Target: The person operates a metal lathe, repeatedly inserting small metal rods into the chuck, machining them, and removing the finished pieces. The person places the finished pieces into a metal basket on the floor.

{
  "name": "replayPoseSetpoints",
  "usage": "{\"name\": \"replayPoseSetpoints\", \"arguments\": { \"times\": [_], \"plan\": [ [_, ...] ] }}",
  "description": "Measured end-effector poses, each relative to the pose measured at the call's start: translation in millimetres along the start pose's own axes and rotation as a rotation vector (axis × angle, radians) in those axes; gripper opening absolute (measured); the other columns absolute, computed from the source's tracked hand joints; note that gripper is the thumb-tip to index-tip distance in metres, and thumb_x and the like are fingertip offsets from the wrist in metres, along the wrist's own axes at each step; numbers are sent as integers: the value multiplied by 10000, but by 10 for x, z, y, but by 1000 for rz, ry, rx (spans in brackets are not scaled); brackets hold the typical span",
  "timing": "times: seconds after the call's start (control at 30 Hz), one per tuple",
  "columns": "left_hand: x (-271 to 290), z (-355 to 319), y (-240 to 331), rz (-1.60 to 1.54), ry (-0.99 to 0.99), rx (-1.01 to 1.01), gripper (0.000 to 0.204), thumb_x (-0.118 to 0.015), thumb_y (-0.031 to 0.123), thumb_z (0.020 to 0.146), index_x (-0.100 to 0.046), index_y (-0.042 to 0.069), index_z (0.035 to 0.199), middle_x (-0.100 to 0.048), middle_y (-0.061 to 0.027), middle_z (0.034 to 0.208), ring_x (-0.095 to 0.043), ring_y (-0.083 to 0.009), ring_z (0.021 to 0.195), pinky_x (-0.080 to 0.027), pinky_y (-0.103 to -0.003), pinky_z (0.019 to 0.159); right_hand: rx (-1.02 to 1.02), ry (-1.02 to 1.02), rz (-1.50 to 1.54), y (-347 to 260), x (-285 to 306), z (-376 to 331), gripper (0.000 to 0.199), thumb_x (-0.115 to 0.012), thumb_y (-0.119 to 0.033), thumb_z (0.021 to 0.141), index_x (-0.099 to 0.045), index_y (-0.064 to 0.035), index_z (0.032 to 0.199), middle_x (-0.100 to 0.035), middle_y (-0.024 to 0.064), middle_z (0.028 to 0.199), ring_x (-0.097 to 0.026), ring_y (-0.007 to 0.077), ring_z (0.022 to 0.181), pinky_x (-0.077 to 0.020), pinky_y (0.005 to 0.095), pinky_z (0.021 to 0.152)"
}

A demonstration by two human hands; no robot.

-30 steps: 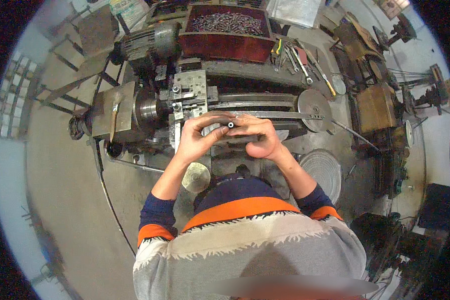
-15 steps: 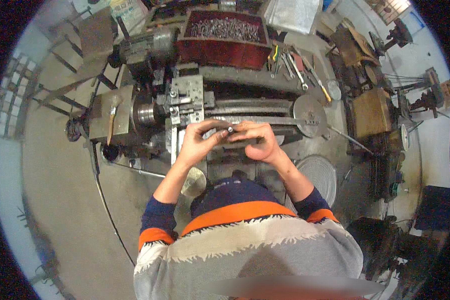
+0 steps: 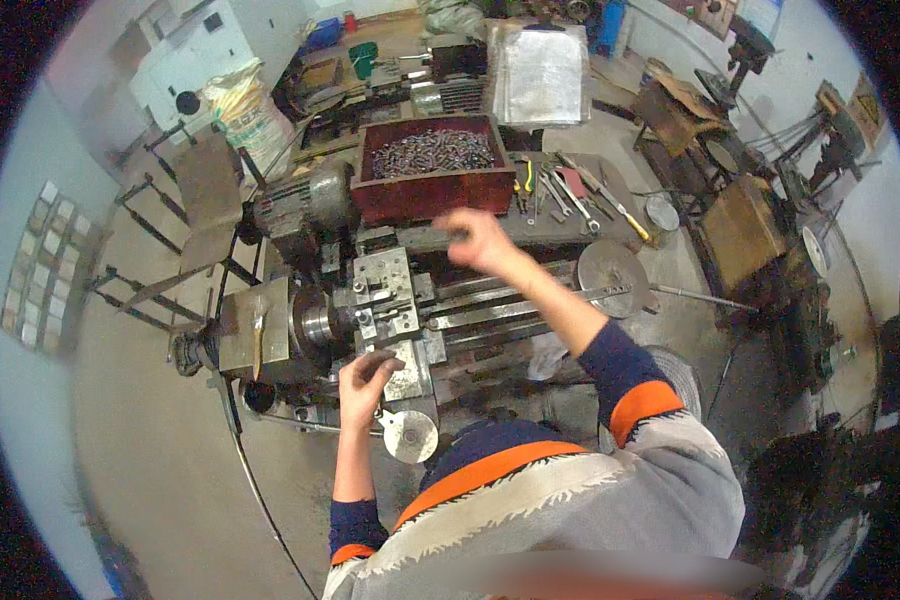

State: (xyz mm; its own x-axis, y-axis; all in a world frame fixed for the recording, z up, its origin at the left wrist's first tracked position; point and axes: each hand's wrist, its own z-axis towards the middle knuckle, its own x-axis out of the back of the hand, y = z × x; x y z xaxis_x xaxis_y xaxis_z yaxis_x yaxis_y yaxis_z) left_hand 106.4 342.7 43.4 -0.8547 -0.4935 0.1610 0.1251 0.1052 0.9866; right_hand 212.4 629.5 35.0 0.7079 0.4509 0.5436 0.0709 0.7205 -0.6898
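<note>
My right hand (image 3: 478,240) is stretched forward to the front of a red metal bin (image 3: 435,196) full of small dark metal pieces (image 3: 432,152). Its fingers are bent and smeared by motion, so what they hold, if anything, does not show. Nearer to me, my left hand (image 3: 367,388) is over the front of the lathe, beside a pale metal plate (image 3: 411,378). Its fingers curl toward the thumb, and anything between them is too small to make out. Just below it is a round handwheel (image 3: 411,437). The tool slide (image 3: 383,285) lies between my hands, with the chuck (image 3: 317,324) to its left.
A brush (image 3: 258,345) lies on the headstock cover (image 3: 232,330). Wrenches (image 3: 560,195) and other hand tools lie right of the bin. A motor (image 3: 305,205) stands at the left, and a round metal disc (image 3: 612,278) sits at the bed's right end.
My hands were together around a small cylindrical metal part; now they are apart. The right has moved forward to the bin, the left down and left. The view has tilted up.
</note>
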Motion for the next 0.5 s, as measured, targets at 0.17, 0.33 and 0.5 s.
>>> {"name": "replayPoseSetpoints", "arguments": {
  "times": [0.17, 0.33, 0.5],
  "plan": [
    [-26, -102, -127, 26, 21, 78, 205, -598, 105, 772, -584, -69, 880, -639, -108, 780, -604, -153, 758, -439, -245, 669, -278, -126, 38, 72, -280, -1609, 315, -568, -120, 570, -655, -53, 865, -617, 169, 759, -601, 260, 679, -471, 339, 649],
    [-169, -89, -297, -15, -28, 170, 208, -610, 96, 767, -574, -66, 893, -624, -143, 779, -608, -214, 761, -466, -331, 760, -714, -77, 22, 148, 14, -3076, 335, -601, -177, 554, -663, -76, 867, -610, 181, 758, -597, 284, 692, -470, 368, 669],
    [-417, 136, -349, 5, -240, 126, 177, -594, 74, 788, -577, -55, 908, -620, -113, 786, -603, -196, 741, -457, -306, 749, -1011, 233, -81, 331, 334, -4353, 298, -605, -164, 560, -656, -51, 831, -622, 159, 748, -600, 291, 685, -476, 354, 657]
  ]
}}
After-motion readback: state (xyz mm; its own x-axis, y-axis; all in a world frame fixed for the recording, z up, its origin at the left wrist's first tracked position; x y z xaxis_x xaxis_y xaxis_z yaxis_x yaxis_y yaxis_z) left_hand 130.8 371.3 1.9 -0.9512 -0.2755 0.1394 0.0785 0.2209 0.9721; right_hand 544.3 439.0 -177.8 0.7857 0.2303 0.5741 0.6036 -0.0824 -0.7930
